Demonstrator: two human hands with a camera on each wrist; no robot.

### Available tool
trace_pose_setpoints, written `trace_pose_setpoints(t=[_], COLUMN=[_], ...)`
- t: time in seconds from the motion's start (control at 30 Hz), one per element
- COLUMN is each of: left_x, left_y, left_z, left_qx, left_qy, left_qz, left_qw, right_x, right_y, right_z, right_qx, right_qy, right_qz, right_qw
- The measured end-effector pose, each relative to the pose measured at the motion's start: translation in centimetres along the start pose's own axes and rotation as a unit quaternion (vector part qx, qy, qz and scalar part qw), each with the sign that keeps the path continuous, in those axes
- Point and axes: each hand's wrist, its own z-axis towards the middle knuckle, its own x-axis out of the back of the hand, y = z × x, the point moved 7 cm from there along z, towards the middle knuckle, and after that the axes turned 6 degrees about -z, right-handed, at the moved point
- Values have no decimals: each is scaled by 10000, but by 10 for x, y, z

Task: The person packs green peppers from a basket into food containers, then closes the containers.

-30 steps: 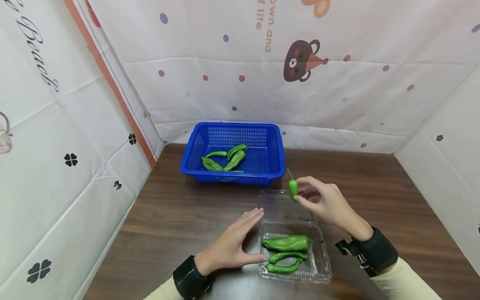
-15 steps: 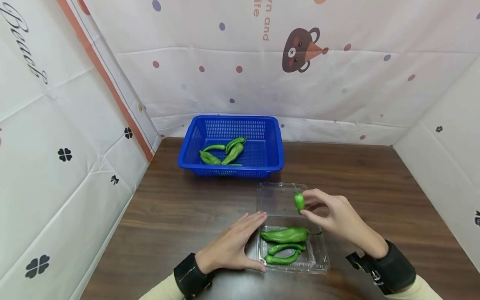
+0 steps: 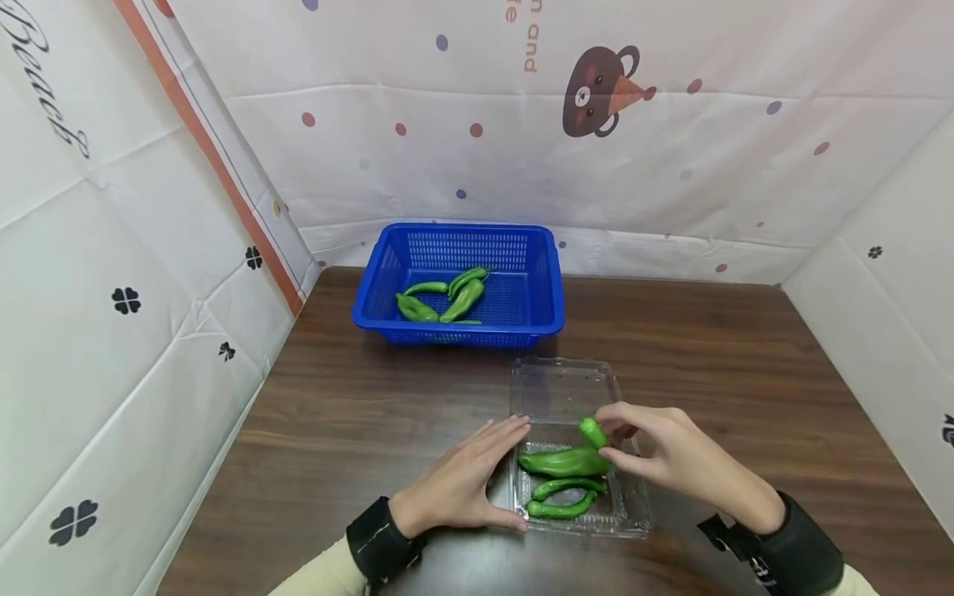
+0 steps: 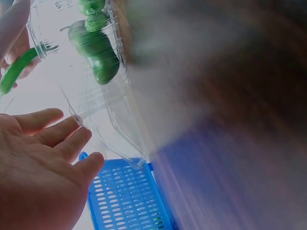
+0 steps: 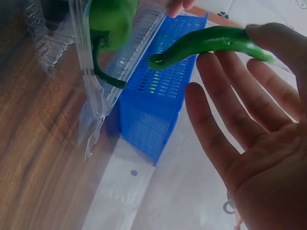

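My right hand (image 3: 659, 447) pinches a green chili pepper (image 3: 592, 432) between thumb and fingers, above the back right part of a clear plastic clamshell box (image 3: 632, 505). In the right wrist view the held pepper (image 5: 206, 40) is long and curved, its thumb-side end reaching past the fingers. Inside the box lie a large green pepper (image 3: 562, 461) and two slimmer ones, the middle pepper (image 3: 568, 487) and the front pepper (image 3: 561, 507). My left hand (image 3: 462, 480) is spread beside the box's left edge, fingertips right at its rim, holding nothing.
The box's clear lid (image 3: 562, 387) lies folded back behind it. Farther back stands a blue mesh basket (image 3: 458, 333) with several green peppers (image 3: 464, 302) in it. White printed sheets (image 3: 447, 149) border the wooden table (image 3: 335, 430) at the back and sides.
My right hand has brought the pepper down and toward me, from over the lid to above the box's base, and tipped it. The left hand stays by the box's edge. The head view tilted slightly.
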Motion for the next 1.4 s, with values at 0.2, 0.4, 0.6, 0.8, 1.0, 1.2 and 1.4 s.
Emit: trace_pose_setpoints(t=[0.2, 0.4, 0.6, 0.8, 1.0, 1.2, 1.4], left_x=[0, 1, 2, 2, 3, 2, 0], left_y=[-1, -1, -1, -1, 0, 0, -1], left_z=[1, 2, 3, 3, 4, 3, 3], left_qx=[35, 39, 23, 26, 14, 17, 46], left_qy=[-39, -38, -52, -75, -82, -92, -118], left_qz=[-53, -71, -37, -94, -124, -86, -99], left_qw=[10000, 10000, 10000, 9999, 9999, 9999, 9999], right_x=[-10, -24, -37, -49, -57, -63, -69], right_y=[-3, -5, -8, -14, -16, -17, -17], right_z=[-3, -6, -9, -8, -9, -10, -14], right_qx=[-10, -114, -154, 121, 233, 225, 237], right_qy=[-508, -1103, -1549, -1519, -1608, -1653, -1674], right_qz=[65, -175, -378, -650, -894, -1085, -1724], right_qw=[9987, 9937, 9871, 9862, 9826, 9800, 9704])
